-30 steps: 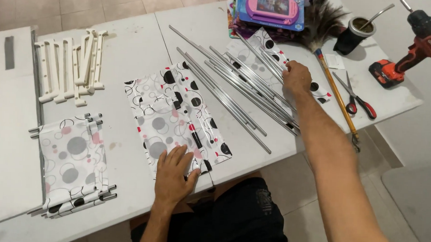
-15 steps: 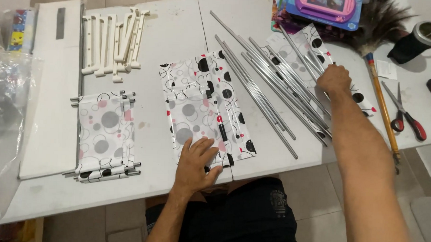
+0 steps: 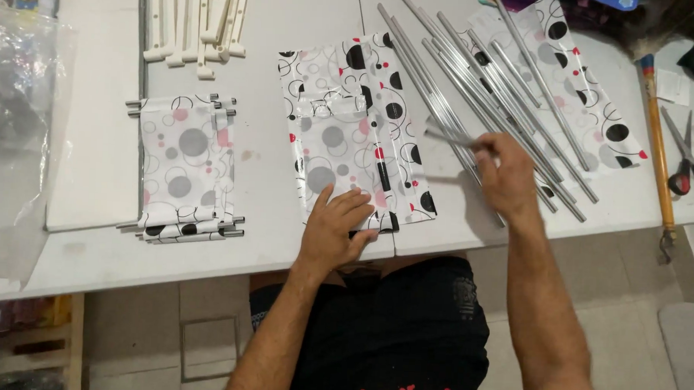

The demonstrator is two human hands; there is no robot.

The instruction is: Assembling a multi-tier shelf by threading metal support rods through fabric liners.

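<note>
My right hand [image 3: 508, 171] pinches one metal rod [image 3: 450, 137], long axis pointing left toward the patterned sheet [image 3: 353, 134]. My left hand [image 3: 337, 227] lies flat, fingers spread, on that sheet's near edge on the table [image 3: 275, 54].

Under the left hand [image 3: 334, 231] lies a white patterned sheet [image 3: 354, 137] printed with black, grey and pink circles and small red dots. Left of that hand, a folded sheet [image 3: 186, 166] bears the same white ground with grey and pink discs. The rods [image 3: 485, 107] by the right hand [image 3: 507, 176] are plain silver-grey. Beyond them, another spotted sheet [image 3: 588, 103] shows black dots and red flecks. The counter [image 3: 267, 69] is white. Farther right, a tool handle [image 3: 658, 144] is orange, and the scissors [image 3: 690, 165] have red-and-black grips.
</note>
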